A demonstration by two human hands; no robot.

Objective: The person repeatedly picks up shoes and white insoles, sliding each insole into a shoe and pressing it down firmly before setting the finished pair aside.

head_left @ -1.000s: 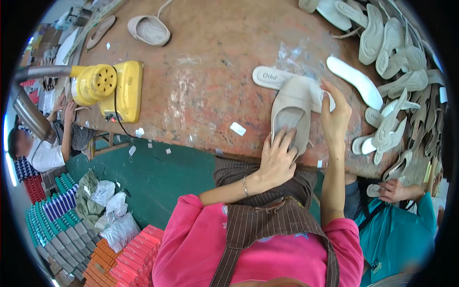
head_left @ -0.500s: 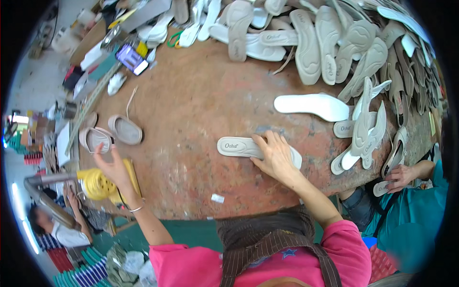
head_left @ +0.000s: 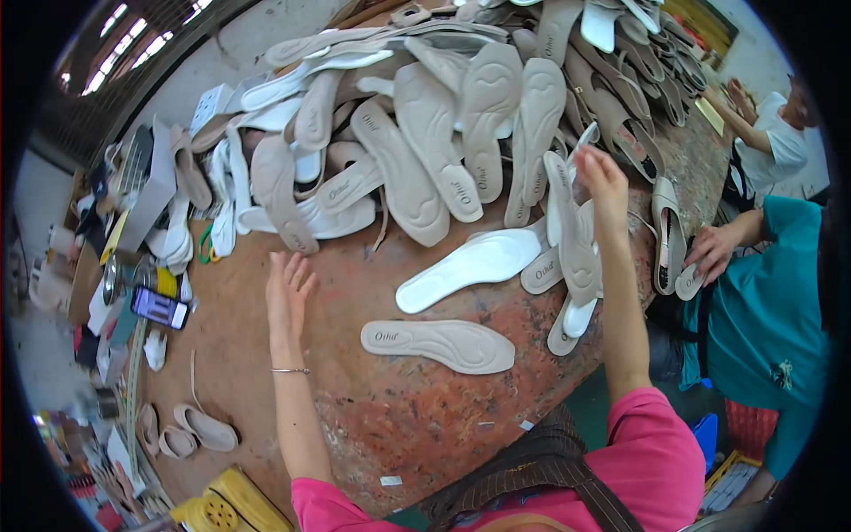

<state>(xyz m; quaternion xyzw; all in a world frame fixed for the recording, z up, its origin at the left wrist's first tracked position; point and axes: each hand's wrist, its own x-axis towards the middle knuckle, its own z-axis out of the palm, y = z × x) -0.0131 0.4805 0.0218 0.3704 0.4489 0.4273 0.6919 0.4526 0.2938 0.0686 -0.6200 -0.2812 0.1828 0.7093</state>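
My left hand [head_left: 288, 288] is raised at the near edge of the insole pile, fingers apart and nothing in it. At the small stack on the right, my right hand [head_left: 605, 182] has its fingers curled together at the tip of a white-sided insole [head_left: 586, 135]; its palm partly hides the grip. Beige insoles [head_left: 576, 253] in that stack lie across one another. On the bench in front of me rests a single beige insole [head_left: 439, 346], padded face up. Just beyond it is a white insole [head_left: 470, 269], its heel end toward the stack.
A heap of insoles [head_left: 399, 168] fills the far side of the bench [head_left: 355, 417]. Unfinished shoes [head_left: 206, 427], a phone [head_left: 160, 308] and a yellow machine [head_left: 226, 505] are on the left. At right, a co-worker's hand [head_left: 709, 253] holds an insole beside a shoe [head_left: 667, 235].
My right hand has let go of the beige insole and reached right to the stack. My left hand has moved away from the shoes toward the heap. The view has turned right.
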